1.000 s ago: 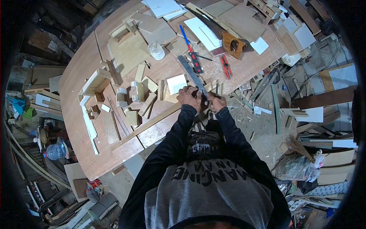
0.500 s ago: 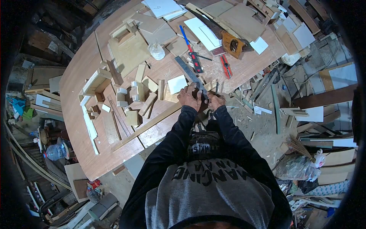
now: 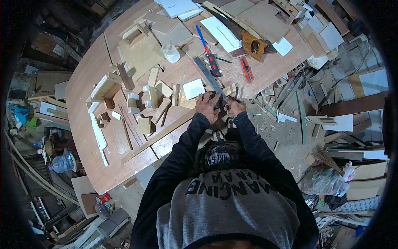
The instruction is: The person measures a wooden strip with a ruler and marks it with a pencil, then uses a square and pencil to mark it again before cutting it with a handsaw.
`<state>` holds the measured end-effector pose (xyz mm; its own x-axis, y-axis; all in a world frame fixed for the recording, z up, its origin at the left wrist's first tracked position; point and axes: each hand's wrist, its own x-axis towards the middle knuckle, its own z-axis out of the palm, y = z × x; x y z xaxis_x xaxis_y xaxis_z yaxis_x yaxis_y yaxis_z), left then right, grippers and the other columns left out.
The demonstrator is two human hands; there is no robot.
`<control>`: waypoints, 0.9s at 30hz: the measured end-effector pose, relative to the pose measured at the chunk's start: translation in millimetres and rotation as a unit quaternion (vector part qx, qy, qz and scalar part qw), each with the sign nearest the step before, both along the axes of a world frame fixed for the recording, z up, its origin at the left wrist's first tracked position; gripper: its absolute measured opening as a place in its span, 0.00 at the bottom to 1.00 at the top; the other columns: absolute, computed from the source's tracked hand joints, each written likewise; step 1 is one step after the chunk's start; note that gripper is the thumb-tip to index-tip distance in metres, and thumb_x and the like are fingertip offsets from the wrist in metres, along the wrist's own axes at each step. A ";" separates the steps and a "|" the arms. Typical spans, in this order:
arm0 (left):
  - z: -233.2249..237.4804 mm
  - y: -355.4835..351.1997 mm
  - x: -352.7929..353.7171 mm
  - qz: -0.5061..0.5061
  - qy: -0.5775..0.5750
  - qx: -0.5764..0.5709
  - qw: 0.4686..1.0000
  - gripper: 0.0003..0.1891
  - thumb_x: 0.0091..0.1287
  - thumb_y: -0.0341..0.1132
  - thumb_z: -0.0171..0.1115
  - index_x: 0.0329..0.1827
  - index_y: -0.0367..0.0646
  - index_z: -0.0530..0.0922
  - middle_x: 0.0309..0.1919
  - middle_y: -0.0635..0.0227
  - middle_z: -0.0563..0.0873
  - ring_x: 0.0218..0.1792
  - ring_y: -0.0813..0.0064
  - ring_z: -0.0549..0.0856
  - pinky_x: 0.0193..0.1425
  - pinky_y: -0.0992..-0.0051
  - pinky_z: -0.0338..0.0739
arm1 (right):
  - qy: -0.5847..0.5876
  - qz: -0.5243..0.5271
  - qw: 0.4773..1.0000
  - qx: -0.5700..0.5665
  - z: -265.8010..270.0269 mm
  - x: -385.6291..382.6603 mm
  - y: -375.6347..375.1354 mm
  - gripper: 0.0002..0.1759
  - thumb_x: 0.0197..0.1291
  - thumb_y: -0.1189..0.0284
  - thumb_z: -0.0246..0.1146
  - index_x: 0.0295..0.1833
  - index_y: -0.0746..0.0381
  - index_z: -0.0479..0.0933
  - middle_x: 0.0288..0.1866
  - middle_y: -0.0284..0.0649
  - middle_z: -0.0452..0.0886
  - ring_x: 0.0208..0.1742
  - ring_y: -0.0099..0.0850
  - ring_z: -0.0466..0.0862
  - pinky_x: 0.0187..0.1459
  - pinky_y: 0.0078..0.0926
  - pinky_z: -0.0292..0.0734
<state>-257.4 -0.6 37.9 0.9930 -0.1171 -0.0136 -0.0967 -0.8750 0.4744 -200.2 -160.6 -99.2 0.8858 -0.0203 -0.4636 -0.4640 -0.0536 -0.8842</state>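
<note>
A long, flat dark grey bar [image 3: 208, 78] slants across the near edge of the table. My left hand [image 3: 208, 107] is curled at the bar's near end, fingers pressing against its left side. Just to the right, my right hand [image 3: 235, 107] is closed around a thin, dark pencil-like stick [image 3: 236, 93] that points up from its fingers, close beside the bar. What lies under both hands is mostly hidden. A white square tile [image 3: 193, 89] sits left of the bar, and a pale wood strip [image 3: 165, 133] runs along the table edge.
On the wooden table [image 3: 89, 166] lie several wood blocks, a wooden frame [image 3: 103, 89], a steel ruler [image 3: 129, 124], a plastic cup [image 3: 171, 53], a blue-and-red tool [image 3: 212, 62], a red tool [image 3: 246, 69] and a handsaw [image 3: 253, 45]. Scraps litter the floor at right.
Both hands stay by the near end of the bar, with only slight finger movement. The view has shifted a little; the table objects keep their places.
</note>
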 end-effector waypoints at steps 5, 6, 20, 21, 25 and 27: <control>-8.6 -5.6 2.2 -0.001 -0.047 0.038 0.998 0.33 0.49 0.37 0.65 0.63 0.49 0.71 0.54 0.58 0.72 0.54 0.54 0.68 0.60 0.59 0.64 | 0.155 -0.018 0.986 0.057 69.1 -2.8 0.6 0.09 0.52 0.66 0.66 0.30 0.60 0.79 0.18 0.37 0.78 0.10 0.21 0.65 0.10 0.21 0.53; -8.8 -6.2 2.1 -0.001 -0.047 0.039 0.998 0.33 0.49 0.37 0.65 0.63 0.49 0.71 0.54 0.58 0.72 0.54 0.54 0.68 0.60 0.59 0.64 | 0.156 -0.018 0.986 0.057 69.5 -4.4 3.9 0.09 0.52 0.66 0.66 0.30 0.60 0.79 0.18 0.37 0.78 0.10 0.21 0.65 0.10 0.21 0.53; -0.6 -11.7 3.5 0.013 -0.042 0.058 0.997 0.34 0.46 0.38 0.66 0.62 0.50 0.72 0.54 0.58 0.69 0.56 0.56 0.67 0.57 0.57 0.66 | -0.140 -0.068 0.968 -0.195 91.5 3.6 -32.4 0.43 0.62 0.36 0.45 0.46 0.71 0.78 0.34 0.50 0.79 0.34 0.37 0.78 0.39 0.34 0.73; -2.3 -11.8 3.4 0.014 -0.043 0.058 0.997 0.34 0.46 0.38 0.66 0.62 0.50 0.72 0.54 0.58 0.69 0.56 0.56 0.67 0.57 0.57 0.66 | -0.179 -0.058 0.965 -0.180 89.4 8.0 -30.2 0.41 0.62 0.38 0.46 0.44 0.70 0.77 0.34 0.50 0.79 0.34 0.36 0.78 0.37 0.33 0.73; -4.3 -12.6 5.8 0.019 -0.033 0.076 0.996 0.34 0.45 0.37 0.67 0.61 0.50 0.72 0.55 0.59 0.69 0.56 0.55 0.67 0.57 0.57 0.66 | -0.086 -0.083 0.991 0.058 158.0 -3.9 -21.5 0.28 0.64 0.49 0.55 0.40 0.67 0.77 0.33 0.46 0.79 0.34 0.36 0.80 0.35 0.32 0.74; -0.2 -12.8 7.0 0.020 -0.020 0.081 0.996 0.34 0.45 0.37 0.67 0.61 0.51 0.72 0.56 0.59 0.68 0.56 0.55 0.67 0.57 0.57 0.66 | -0.200 0.012 0.956 -0.216 69.1 16.2 -46.3 0.23 0.63 0.54 0.58 0.40 0.66 0.78 0.33 0.44 0.79 0.34 0.35 0.80 0.35 0.31 0.74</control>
